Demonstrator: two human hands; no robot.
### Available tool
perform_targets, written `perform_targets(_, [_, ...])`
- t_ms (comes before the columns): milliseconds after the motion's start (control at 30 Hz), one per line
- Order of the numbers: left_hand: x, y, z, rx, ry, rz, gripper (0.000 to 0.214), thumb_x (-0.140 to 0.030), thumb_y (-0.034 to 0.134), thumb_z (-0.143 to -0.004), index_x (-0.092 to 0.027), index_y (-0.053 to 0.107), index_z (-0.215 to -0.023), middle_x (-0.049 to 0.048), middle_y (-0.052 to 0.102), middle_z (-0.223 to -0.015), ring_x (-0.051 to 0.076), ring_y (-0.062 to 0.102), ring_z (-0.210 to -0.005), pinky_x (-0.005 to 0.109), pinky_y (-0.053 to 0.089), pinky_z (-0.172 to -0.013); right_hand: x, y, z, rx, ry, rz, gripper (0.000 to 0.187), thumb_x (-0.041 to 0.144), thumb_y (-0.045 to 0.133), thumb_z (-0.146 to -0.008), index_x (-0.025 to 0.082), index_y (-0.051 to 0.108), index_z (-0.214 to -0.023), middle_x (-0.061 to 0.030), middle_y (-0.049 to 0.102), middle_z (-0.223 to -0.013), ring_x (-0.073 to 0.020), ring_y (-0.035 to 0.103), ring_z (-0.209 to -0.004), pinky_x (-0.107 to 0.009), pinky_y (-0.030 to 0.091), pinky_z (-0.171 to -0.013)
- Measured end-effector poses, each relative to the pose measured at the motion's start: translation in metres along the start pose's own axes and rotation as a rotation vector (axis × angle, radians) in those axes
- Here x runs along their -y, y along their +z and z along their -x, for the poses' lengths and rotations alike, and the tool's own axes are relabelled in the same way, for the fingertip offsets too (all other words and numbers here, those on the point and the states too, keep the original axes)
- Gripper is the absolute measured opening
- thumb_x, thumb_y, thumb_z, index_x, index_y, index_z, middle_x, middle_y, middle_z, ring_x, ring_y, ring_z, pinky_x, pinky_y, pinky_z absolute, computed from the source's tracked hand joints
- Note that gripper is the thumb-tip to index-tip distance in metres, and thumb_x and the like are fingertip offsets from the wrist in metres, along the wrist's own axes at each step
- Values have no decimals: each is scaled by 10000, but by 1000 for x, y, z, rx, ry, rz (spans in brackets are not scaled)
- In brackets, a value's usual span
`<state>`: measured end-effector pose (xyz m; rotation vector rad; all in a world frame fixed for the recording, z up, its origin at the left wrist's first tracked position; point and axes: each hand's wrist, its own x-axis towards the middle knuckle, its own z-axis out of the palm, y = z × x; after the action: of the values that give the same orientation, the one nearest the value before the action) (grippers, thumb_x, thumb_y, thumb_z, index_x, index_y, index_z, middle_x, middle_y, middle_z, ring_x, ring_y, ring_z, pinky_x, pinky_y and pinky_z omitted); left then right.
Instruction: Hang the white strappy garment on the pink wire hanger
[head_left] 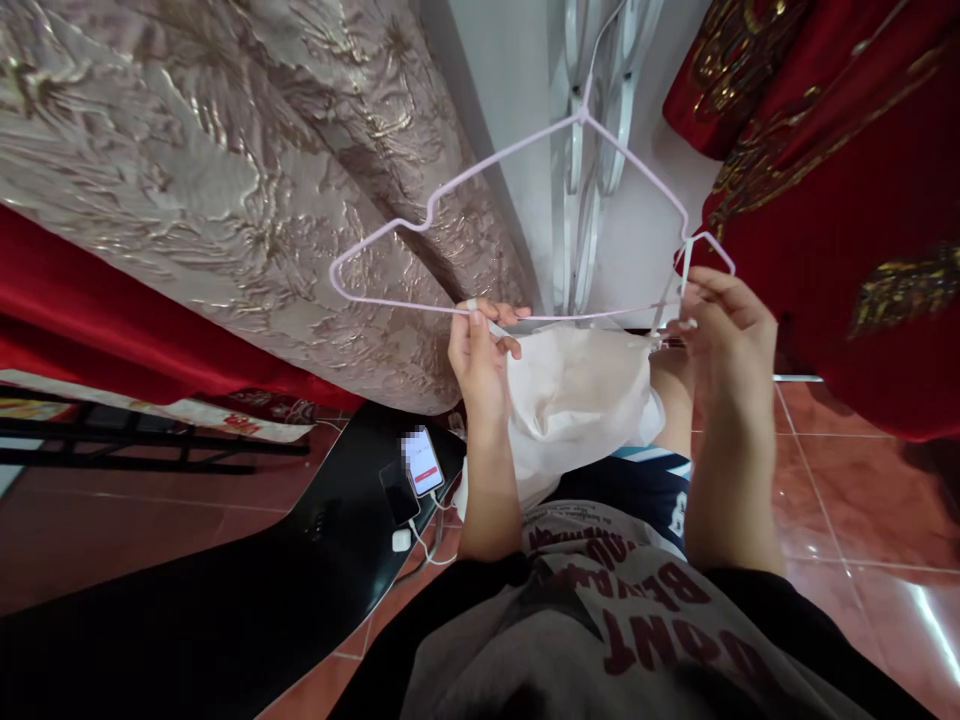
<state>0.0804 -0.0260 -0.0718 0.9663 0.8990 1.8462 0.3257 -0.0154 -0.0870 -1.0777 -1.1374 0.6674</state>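
A pale lilac wire hanger (390, 230) is held up in front of me, its hook pointing up at the top middle. My left hand (480, 355) pinches the hanger's bottom bar together with a thin strap of a cream-white garment (577, 400). My right hand (724, 335) is closed round the hanger's right end, where the garment's other strap loops over the notch. The garment hangs down between my two hands.
A gold-embroidered beige curtain (225, 180) hangs at the left, red embroidered fabric (847, 200) at the right, a white wall between. A phone (424, 462) with a white charger cable lies on a black surface (225, 600). Red floor tiles (847, 500) lie below.
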Motion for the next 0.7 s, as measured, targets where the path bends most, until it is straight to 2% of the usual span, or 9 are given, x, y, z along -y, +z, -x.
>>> perform_targets(67, [-1, -3, -3, -4, 4, -12, 397, -612, 678, -967, -234, 571, -907, 19, 620, -816, 163, 740, -883, 197, 427, -514, 24, -11, 1, 92, 118, 54, 174, 362, 818, -832, 263, 801, -974, -22, 756, -901, -127, 574, -605, -295, 487, -536])
perform_targets(167, [-2, -3, -4, 23, 3, 14, 385, -594, 692, -964, -231, 577, -907, 15, 623, -809, 156, 744, -858, 190, 436, -507, 63, -11, 4, 133, 97, 51, 101, 307, 788, -854, 254, 789, -768, -10, 742, -750, -134, 586, -583, -304, 483, -537])
perform_targets(267, [-1, 0, -1, 38, -21, 47, 386, -592, 698, -959, -229, 576, -904, 10, 622, -800, 157, 750, -849, 180, 441, -499, 80, 5, -5, 132, -46, 27, 153, 187, 730, -846, 271, 849, -890, -18, 777, -764, -169, 654, -653, -355, 559, -627])
perform_targets(333, [-1, 2, 1, 42, -43, 43, 388, -592, 699, -957, -227, 577, -905, 13, 624, -802, 165, 756, -869, 176, 452, -505, 72, 16, -20, 18, -177, -27, 270, 148, 724, -832, 297, 856, -1015, -31, 830, -917, -197, 693, -710, -432, 616, -718])
perform_targets(400, [-3, 1, 3, 63, -58, 35, 380, -580, 706, -956, -223, 584, -908, 20, 635, -820, 176, 760, -906, 175, 471, -522, 52, 21, -38, -135, -306, -66, 290, 197, 753, -852, 340, 830, -1093, -33, 835, -1059, -237, 731, -785, -529, 647, -798])
perform_targets(500, [-5, -1, 4, 77, -55, 58, 355, -543, 718, -963, -217, 592, -902, 20, 637, -826, 174, 757, -902, 178, 501, -545, 17, 14, -54, -564, -469, -56, 285, 298, 700, -917, 283, 790, -1187, -50, 809, -1181, -288, 785, -1005, -553, 656, -878])
perform_targets(567, [-5, -3, 4, 72, -46, 97, 331, -514, 721, -971, -215, 598, -899, 14, 632, -811, 164, 755, -876, 175, 508, -547, 2, 5, -49, -762, -522, 34, 317, 331, 617, -981, 285, 762, -1259, -44, 784, -1259, -293, 778, -1107, -525, 661, -881])
perform_targets(633, [-3, -3, 3, 78, -44, 128, 302, -487, 711, -987, -214, 614, -906, 14, 636, -811, 159, 759, -881, 170, 514, -552, -2, -1, -34, -811, -579, 126, 330, 330, 538, -1027, 296, 771, -1258, -38, 787, -1225, -290, 786, -1052, -514, 662, -820])
perform_targets(700, [0, -3, 3, 99, -52, 140, 284, -473, 696, -1003, -212, 627, -912, 19, 649, -825, 157, 764, -899, 168, 521, -564, 3, 0, -16, -751, -640, 174, 298, 285, 555, -1021, 285, 823, -1151, -29, 805, -1044, -284, 784, -943, -524, 652, -798])
